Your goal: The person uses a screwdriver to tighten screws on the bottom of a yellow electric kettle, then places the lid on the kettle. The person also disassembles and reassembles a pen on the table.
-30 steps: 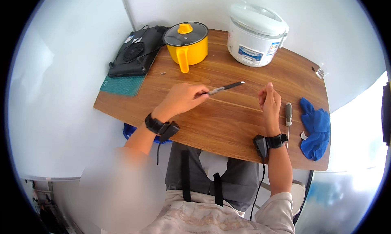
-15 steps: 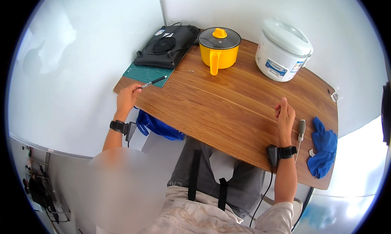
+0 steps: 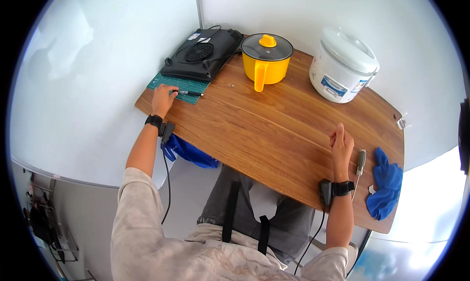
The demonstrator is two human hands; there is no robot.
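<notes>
At the table's left side, my left hand [image 3: 164, 99] pinches a black and clear pen [image 3: 190, 93] by one end. The pen lies level, on or just above the green cutting mat [image 3: 169, 81], pointing right. My right hand [image 3: 341, 146] rests at the right part of the wooden table [image 3: 264, 129], its fingers curled in and thumb up, with nothing seen in it. Just right of that hand lies a screwdriver [image 3: 361, 161] with a grey handle, its shaft toward me. Further right is a crumpled blue cloth [image 3: 385, 183].
A black appliance with a round vent [image 3: 215, 60] lies partly on the mat. Beside it stands a yellow pot [image 3: 274, 71] with a glass lid. The white rice cooker [image 3: 338, 70] stands far right. A blue bag [image 3: 191, 152] hangs under the near left edge.
My left hand has moved forward and slightly right over the mat, bringing the pen from a tilt to nearly level. My right hand stays about where it was.
</notes>
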